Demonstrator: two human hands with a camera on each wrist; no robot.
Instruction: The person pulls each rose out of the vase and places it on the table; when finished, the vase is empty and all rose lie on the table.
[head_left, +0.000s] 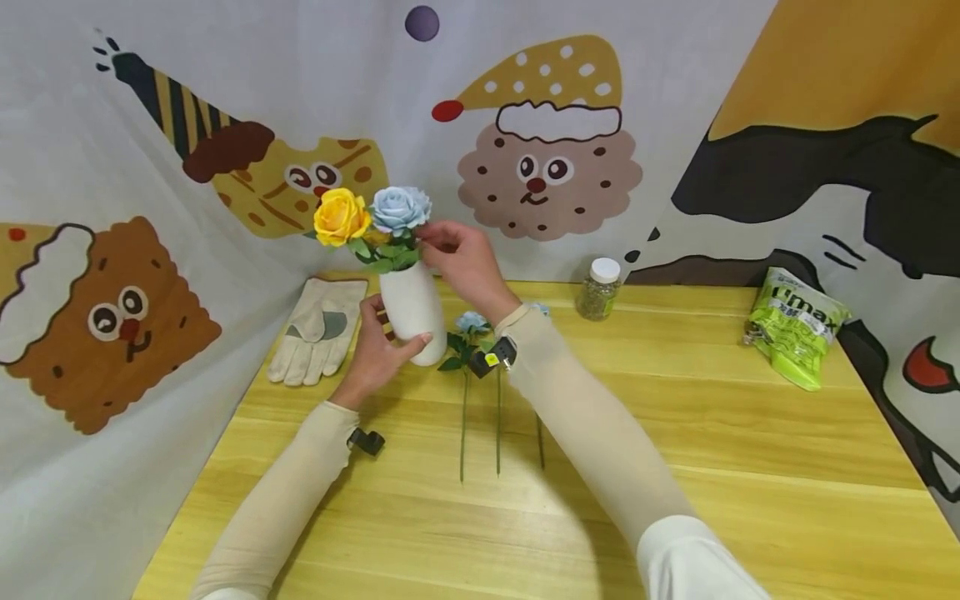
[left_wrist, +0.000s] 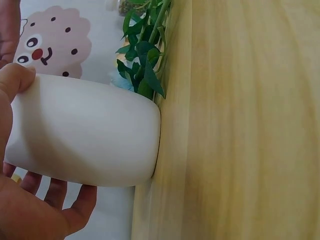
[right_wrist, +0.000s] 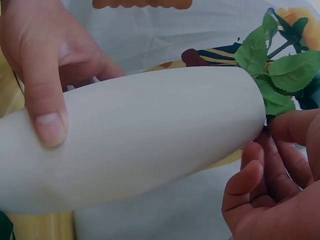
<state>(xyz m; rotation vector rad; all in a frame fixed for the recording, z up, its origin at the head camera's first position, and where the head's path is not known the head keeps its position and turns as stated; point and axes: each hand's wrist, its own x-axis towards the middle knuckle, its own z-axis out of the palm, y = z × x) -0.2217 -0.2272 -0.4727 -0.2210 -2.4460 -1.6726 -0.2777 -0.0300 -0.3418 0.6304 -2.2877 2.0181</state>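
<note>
A white vase [head_left: 412, 304] stands on the wooden table, with a yellow rose [head_left: 342, 217] and a light blue rose [head_left: 401, 209] above its mouth. My left hand [head_left: 381, 354] grips the vase low on its side, thumb in front and fingers behind, as the left wrist view shows on the white wall [left_wrist: 90, 132]. At the rim, my right hand [head_left: 467, 260] pinches the blue rose by its stem just under the leaves. The right wrist view shows those fingertips [right_wrist: 287, 122] touching the green leaves; the stem between them is mostly hidden.
Several blue roses [head_left: 472, 323] lie right of the vase, partly under the right forearm, stems toward me. A pale work glove [head_left: 318, 329] lies to the left. Further right are a white-capped jar [head_left: 599, 292] and a green packet [head_left: 797, 325]. A printed cloth [head_left: 420, 100] hangs behind.
</note>
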